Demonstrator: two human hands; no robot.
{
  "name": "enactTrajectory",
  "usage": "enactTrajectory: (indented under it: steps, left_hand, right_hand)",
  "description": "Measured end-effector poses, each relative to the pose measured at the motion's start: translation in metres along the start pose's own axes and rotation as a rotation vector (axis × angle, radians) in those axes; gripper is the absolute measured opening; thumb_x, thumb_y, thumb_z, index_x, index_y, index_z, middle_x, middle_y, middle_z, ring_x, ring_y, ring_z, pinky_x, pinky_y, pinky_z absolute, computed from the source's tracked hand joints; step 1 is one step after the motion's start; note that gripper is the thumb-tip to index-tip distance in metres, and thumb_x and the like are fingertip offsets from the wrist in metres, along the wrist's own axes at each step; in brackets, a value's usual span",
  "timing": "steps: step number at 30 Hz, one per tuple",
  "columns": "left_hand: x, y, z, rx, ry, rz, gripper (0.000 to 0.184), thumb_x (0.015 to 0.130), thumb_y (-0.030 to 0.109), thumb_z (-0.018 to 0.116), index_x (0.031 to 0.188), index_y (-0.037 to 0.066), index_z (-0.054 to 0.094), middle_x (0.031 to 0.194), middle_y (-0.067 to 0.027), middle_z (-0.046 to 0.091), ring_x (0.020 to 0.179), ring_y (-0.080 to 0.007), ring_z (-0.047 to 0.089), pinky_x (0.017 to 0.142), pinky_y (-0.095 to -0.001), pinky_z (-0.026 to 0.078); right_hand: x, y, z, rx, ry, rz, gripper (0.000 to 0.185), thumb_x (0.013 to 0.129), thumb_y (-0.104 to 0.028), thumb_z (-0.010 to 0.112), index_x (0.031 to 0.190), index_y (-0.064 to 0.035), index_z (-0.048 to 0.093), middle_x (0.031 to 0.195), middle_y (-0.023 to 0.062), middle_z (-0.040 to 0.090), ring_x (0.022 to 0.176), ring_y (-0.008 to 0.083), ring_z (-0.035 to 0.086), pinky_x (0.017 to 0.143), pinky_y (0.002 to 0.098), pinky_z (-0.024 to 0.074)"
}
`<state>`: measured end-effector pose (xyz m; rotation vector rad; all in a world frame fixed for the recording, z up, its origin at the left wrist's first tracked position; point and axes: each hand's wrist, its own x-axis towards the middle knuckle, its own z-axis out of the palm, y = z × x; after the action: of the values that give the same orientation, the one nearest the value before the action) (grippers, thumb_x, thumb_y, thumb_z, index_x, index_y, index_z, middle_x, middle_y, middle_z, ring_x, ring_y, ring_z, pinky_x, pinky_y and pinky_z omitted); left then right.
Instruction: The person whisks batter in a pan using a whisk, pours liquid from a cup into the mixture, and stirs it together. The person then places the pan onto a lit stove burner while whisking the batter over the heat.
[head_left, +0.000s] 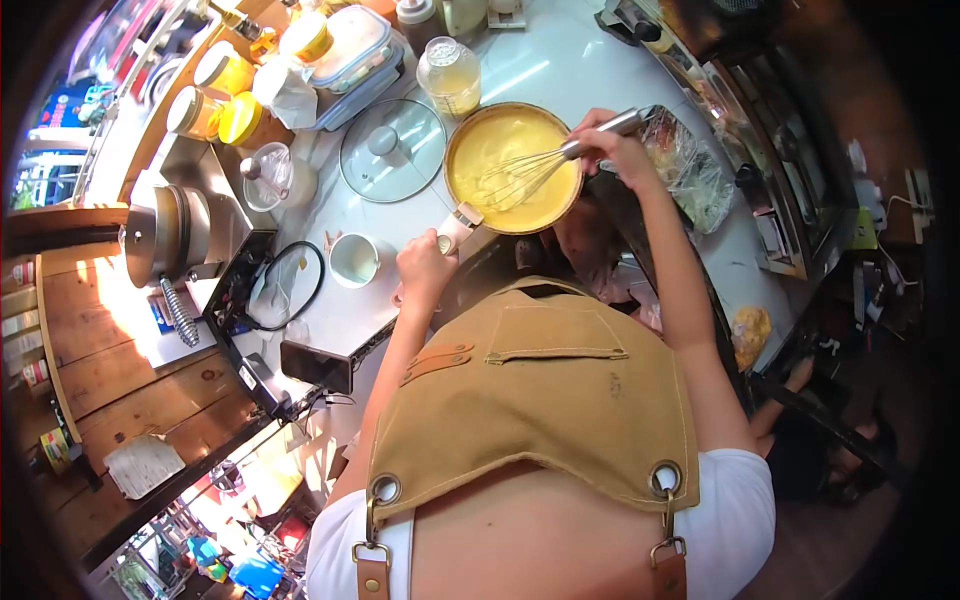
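Observation:
A round pan holds a thick yellow mixture. My left hand is closed around the pan's handle, near the counter's front edge. In my right hand is a metal balloon whisk, gripped by its handle, with its wires dipping into the mixture. A glass lid with a round knob lies flat just left of the pan. Behind the pan stands a clear jar with some yellowish content. A white cup is beside my left hand.
Clear plastic bags of greens lie right of the pan. Lidded food containers and yellow-lidded jars crowd the back left. A pot stands at the left. A dark phone-like slab sits at the front edge. Another person is at lower right.

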<state>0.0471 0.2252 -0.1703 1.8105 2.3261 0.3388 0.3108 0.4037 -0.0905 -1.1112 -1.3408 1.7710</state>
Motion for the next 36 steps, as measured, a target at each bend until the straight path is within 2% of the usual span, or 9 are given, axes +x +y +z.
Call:
enactTrajectory:
  steps: [4,7,9,13,16,21,24,28,36]
  left_hand:
    - [-0.001,0.000,0.001,-0.009,0.017,0.019,0.018,0.063,0.019,0.062,0.069,0.003,0.057,0.060,-0.0168,0.058,0.058,-0.0327,0.059,0.054,-0.0412,0.047]
    - [0.000,0.000,0.002,0.015,0.009,0.004,0.017,0.062,0.018,0.062,0.069,0.003,0.057,0.061,-0.0167,0.058,0.058,-0.0326,0.059,0.054,-0.0412,0.048]
    - [-0.001,-0.001,0.003,0.029,-0.004,-0.004,0.017,0.062,0.017,0.062,0.069,0.003,0.057,0.061,-0.0166,0.059,0.058,-0.0326,0.059,0.054,-0.0411,0.048]
    - [-0.001,-0.002,0.004,0.019,0.000,0.013,0.017,0.061,0.017,0.061,0.070,0.003,0.057,0.062,-0.0165,0.059,0.058,-0.0322,0.059,0.053,-0.0406,0.048]
    - [0.000,0.000,0.002,0.032,0.007,0.015,0.017,0.061,0.017,0.062,0.069,0.003,0.057,0.061,-0.0165,0.059,0.058,-0.0322,0.059,0.053,-0.0405,0.048]
    - [-0.002,0.000,0.003,0.027,0.024,0.006,0.018,0.061,0.018,0.062,0.069,0.003,0.057,0.062,-0.0164,0.059,0.058,-0.0323,0.059,0.054,-0.0406,0.048]
    - [0.000,0.000,0.002,0.027,0.016,0.017,0.018,0.062,0.019,0.062,0.069,0.003,0.057,0.062,-0.0164,0.059,0.058,-0.0323,0.059,0.054,-0.0406,0.048]
    - [-0.001,0.000,0.003,0.052,-0.004,0.003,0.018,0.062,0.019,0.062,0.070,0.004,0.057,0.062,-0.0163,0.059,0.059,-0.0322,0.059,0.054,-0.0404,0.048]
    - [-0.001,0.001,0.004,0.053,-0.012,-0.012,0.018,0.062,0.019,0.061,0.071,0.004,0.057,0.064,-0.0166,0.059,0.061,-0.0322,0.060,0.056,-0.0411,0.048]
  right_hand:
    - [0.014,-0.005,-0.004,0.023,0.163,-0.153,0.008,0.073,-0.010,0.058,0.072,-0.0018,0.057,0.062,0.0095,0.059,0.042,0.0128,0.054,0.037,0.0234,0.0428]
    - [0.017,-0.003,0.011,-0.001,0.046,-0.200,0.011,0.072,-0.011,0.057,0.075,-0.0011,0.055,0.069,0.0110,0.060,0.044,0.0131,0.054,0.039,0.0233,0.0426]
    - [0.016,-0.016,0.003,-0.127,-0.075,-0.036,0.010,0.073,-0.011,0.057,0.072,-0.0015,0.055,0.069,0.0105,0.060,0.044,0.0129,0.054,0.038,0.0231,0.0423]
    - [0.033,-0.013,0.001,-0.103,0.023,-0.222,0.008,0.075,-0.011,0.057,0.072,-0.0033,0.056,0.070,0.0083,0.061,0.044,0.0114,0.053,0.040,0.0220,0.0428]
    - [0.024,-0.016,0.012,-0.099,-0.199,-0.079,0.008,0.075,-0.011,0.058,0.072,-0.0038,0.055,0.068,0.0073,0.060,0.045,0.0102,0.054,0.041,0.0212,0.0430]
    - [0.031,-0.020,-0.001,-0.175,-0.094,-0.159,0.009,0.072,-0.011,0.059,0.071,-0.0029,0.055,0.062,0.0072,0.059,0.041,0.0108,0.054,0.035,0.0208,0.0398]
    - [0.024,-0.018,0.012,-0.115,-0.287,-0.124,0.009,0.073,-0.012,0.058,0.069,-0.0034,0.055,0.063,0.0067,0.058,0.040,0.0101,0.052,0.036,0.0215,0.0402]
    - [0.030,-0.026,-0.004,-0.186,-0.176,-0.156,0.009,0.072,-0.012,0.059,0.070,-0.0035,0.055,0.065,0.0064,0.059,0.041,0.0104,0.052,0.036,0.0211,0.0392]
    - [0.028,-0.027,-0.006,-0.201,-0.223,-0.152,0.011,0.071,-0.013,0.060,0.070,-0.0038,0.055,0.066,0.0057,0.058,0.042,0.0098,0.052,0.036,0.0204,0.0394]
